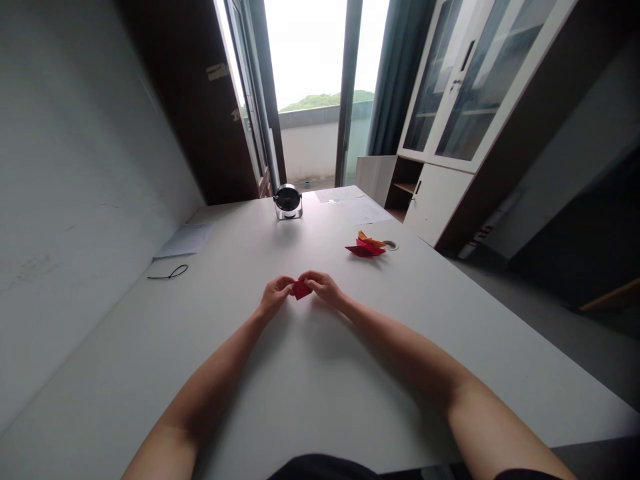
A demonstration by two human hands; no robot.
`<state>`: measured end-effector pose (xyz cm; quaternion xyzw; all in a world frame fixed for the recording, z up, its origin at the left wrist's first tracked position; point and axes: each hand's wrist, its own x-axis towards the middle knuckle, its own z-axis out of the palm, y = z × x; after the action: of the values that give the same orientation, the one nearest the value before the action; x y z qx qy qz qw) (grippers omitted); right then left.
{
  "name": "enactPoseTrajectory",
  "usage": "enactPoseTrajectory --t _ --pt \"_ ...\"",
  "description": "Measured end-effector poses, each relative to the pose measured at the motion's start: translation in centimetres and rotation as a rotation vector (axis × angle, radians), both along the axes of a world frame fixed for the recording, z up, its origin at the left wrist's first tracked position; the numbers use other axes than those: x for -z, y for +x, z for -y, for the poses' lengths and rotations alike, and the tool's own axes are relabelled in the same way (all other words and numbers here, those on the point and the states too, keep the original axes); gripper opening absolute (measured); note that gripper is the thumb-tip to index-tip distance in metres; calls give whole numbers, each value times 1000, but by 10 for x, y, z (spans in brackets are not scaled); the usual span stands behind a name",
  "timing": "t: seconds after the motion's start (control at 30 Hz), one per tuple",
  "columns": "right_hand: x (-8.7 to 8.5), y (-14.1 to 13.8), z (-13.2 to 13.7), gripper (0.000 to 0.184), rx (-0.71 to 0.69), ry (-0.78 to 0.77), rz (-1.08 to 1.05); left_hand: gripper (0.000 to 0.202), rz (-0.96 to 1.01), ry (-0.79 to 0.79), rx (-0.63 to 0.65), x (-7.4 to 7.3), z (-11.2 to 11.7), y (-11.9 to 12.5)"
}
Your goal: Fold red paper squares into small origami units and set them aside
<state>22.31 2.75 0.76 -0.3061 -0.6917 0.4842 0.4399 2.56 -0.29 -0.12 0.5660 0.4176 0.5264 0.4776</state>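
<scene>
Under the bright window [310, 60] at top centre, the white surface [310, 393] fills the lower frame. We see a small red paper [301, 290] mid-frame, pinched between left grip [275, 293] and right grip [323, 285], left of some folded red-and-orange papers [367, 247].

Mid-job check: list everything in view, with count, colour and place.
Red folded paper: one, red, between the hands
Folded paper pieces: several, red and orange, table's right side
Ring-shaped item: one, pale rim, beside those pieces
Round device: one, black and silver, table's far end
Far sheets: at least two, white, table's far right
Left sheet: one, white, by the wall
Looped cord: one, black, near that sheet
Table: one, white, centre
Cabinet: one, white, glass upper doors, right
Curtain: one, blue-grey, beside the window
Left hand: one, bare, on the paper's left
Right hand: one, bare, on its right
</scene>
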Motion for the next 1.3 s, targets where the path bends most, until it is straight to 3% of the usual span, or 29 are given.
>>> enactPoseTrajectory --t 0.13,0.37,0.57,0.93,1.3 --pt "6 -1 -1 36 -45 -36 80 23 -12 49 -48 0 -1 -1" --pt "7 -3 0 16 -31 -30 138 27 -60 11 -26 3 -3 -2" --pt "2 -4 4 16 -68 -46 125 31 -75 20 4 6 -2 -2" --pt "-2 2 4 21 55 77 349 34 -29 19 -66 3 -2 -1" --pt "-1 1 4 21 34 71 316 37 -16 -8 -87 3 -4 -4"
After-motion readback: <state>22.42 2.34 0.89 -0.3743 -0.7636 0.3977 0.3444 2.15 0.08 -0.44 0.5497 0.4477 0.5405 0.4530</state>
